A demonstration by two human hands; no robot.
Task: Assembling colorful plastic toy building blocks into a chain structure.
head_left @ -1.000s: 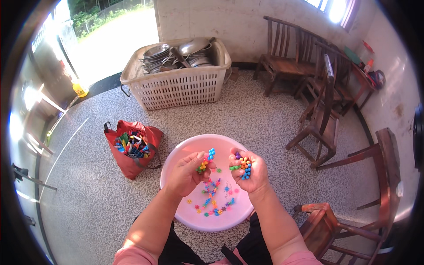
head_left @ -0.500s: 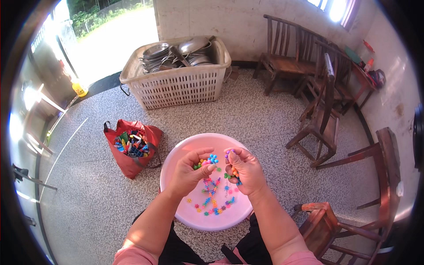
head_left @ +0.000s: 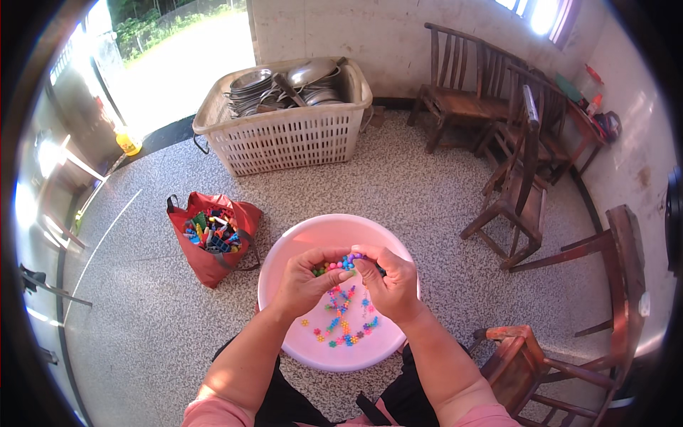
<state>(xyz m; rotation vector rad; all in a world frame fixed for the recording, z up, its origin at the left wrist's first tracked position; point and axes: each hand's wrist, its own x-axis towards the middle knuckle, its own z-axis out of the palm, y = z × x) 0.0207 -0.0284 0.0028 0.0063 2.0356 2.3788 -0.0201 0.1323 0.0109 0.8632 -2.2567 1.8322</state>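
Over a pink plastic basin [head_left: 284, 242], my two hands meet at the fingertips. My left hand [head_left: 310, 279] pinches a chain of flower-shaped plastic beads [head_left: 329, 267] in green, yellow, pink and blue. A purple flower bead [head_left: 353, 259] is in the closed fingers of my right hand [head_left: 391, 283], touching the blue end of the left chain. Behind the right fingers a bit more of the beads shows dark blue; the rest is hidden. On the basin's floor lie several loose and joined flower beads [head_left: 344, 326] in mixed colours.
Left of the basin stands a red bag [head_left: 203, 265] full of toy building pieces. Behind is a white slatted crate [head_left: 292, 142] of metal pans and lids. Wooden chairs [head_left: 516, 206] line the right side. A yellow bottle [head_left: 128, 142] stands by the bright doorway.
My right hand has moved left to meet my left hand, bringing its purple bead against the blue end of the other chain. My left hand has hardly moved.
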